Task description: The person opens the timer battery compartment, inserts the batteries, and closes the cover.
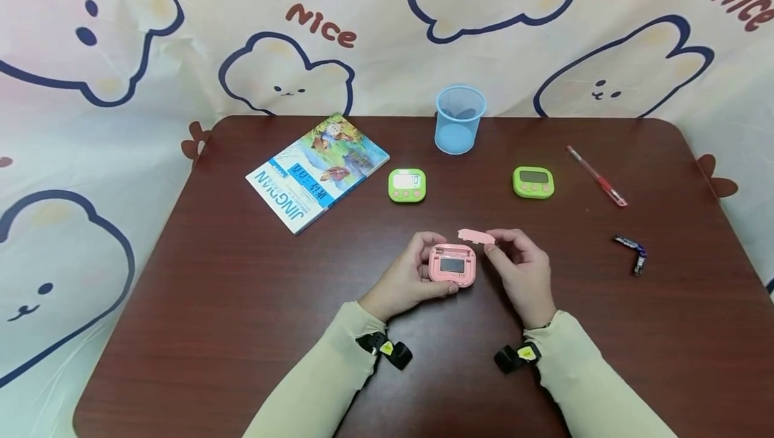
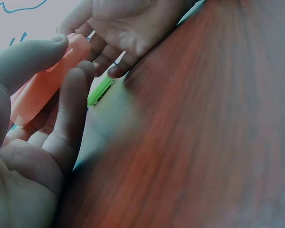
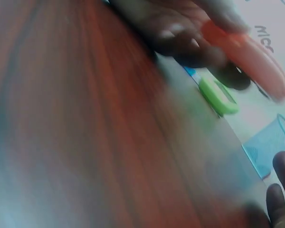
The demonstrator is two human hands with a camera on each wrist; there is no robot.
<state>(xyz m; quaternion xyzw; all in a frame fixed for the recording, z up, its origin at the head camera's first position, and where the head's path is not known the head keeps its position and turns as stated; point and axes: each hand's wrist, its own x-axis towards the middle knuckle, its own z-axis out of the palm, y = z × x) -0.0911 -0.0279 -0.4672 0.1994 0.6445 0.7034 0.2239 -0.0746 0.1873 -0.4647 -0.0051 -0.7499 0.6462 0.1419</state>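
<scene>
Pink plastic cover (image 1: 476, 236) off and pinched between the fingers of the right hand (image 1: 525, 280), the matching timer (image 1: 452, 265) is held by the curled fingers of the left hand (image 1: 402, 280); opening looks done, and, with batteries (image 1: 629, 243) lying well apart on the table (image 1: 242, 330), refitting the cover seems left.

Left hand (image 2: 31, 164): pinches pink plastic device (image 2: 50, 88) between thumb and fingers
Right hand (image 2: 128, 26): palm showing, beyond the device
Green plastic object (image 2: 101, 91): beyond left fingertips
Wood-grain tabletop (image 2: 194, 133): right of left hand
</scene>
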